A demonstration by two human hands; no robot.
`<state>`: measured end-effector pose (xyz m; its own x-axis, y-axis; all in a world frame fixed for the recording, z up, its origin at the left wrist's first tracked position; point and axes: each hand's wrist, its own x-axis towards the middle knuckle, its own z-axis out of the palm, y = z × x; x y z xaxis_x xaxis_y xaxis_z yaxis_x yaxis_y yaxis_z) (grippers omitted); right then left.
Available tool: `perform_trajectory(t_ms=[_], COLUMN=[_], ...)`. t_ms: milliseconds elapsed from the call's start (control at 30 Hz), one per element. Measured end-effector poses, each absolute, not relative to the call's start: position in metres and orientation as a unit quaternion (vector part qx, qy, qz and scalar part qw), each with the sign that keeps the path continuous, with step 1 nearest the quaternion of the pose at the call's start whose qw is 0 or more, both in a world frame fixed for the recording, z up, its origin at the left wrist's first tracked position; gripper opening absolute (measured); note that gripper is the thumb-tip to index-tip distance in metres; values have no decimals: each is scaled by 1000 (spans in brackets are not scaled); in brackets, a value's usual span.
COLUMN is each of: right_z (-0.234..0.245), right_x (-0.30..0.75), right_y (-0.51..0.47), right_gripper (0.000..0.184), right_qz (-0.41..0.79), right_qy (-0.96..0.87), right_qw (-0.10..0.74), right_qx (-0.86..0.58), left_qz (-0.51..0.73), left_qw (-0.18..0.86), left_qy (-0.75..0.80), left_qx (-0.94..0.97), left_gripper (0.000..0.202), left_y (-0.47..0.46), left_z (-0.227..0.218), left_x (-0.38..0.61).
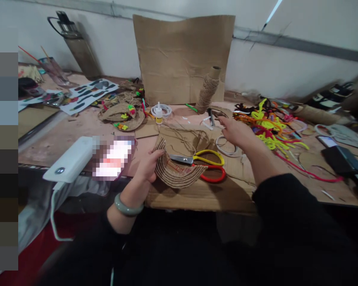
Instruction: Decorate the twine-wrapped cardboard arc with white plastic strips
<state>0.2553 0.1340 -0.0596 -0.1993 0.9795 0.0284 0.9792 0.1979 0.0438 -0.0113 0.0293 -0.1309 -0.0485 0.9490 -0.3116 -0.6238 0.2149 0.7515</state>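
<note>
My left hand (149,166) grips the left end of a curved, twine-wrapped cardboard piece (179,171) lying on a flat cardboard sheet (197,194). A green bangle sits on that wrist. My right hand (238,132) reaches forward over the table, fingers stretched toward a small dark tool (211,117) and white rings (226,147); nothing is in it. Two pairs of scissors, yellow-handled (207,158) and red-handled (213,174), lie just right of the curved piece. Loose twine (185,139) trails behind it.
A spool of twine (208,90) stands before an upright cardboard panel (183,59). A glue bottle (158,113) stands in a white ring. A pile of coloured pipe cleaners (268,123) lies right, a phone (326,141) beyond. A white power bank (70,161) lies at left.
</note>
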Motion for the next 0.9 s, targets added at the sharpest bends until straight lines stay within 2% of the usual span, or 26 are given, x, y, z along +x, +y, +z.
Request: perform_trajectory(t_ms=[100,200,267,367,533,700,800,900], right_z=[-61,-73,-84,-96,-93,-84,-84,-90], right_x=[256,242,231,223,232,263,284,300], right_y=[91,56,46,45,44,16,-6,-28], right_gripper=[41,33,35,41,44,58,55,52], right_qz=[34,-59,-78,-78,-110,-159,-158,-175], right_qy=[760,855,896,913,894,868,837,806], right_qw=[35,72,54,35,51,64,74,4], right_qx=[648,510,433,398,432,466,518,566], left_qz=[599,602,604,601,596,597,595,581], left_qw=[662,660,658,657,661,670,669,668], left_qy=[407,403,405,411,420,412,417,440], left_qx=[195,199,198,197,177,157,157,149], left_gripper=[29,29,30,31,32,31,30,23], left_y=[30,30,29,26,16,11,10,7], left_z=[-131,-130,-129,-127,-123,-123,-121,-116], left_x=[-11,-12,-11,-11,-14,-15,-12,-8])
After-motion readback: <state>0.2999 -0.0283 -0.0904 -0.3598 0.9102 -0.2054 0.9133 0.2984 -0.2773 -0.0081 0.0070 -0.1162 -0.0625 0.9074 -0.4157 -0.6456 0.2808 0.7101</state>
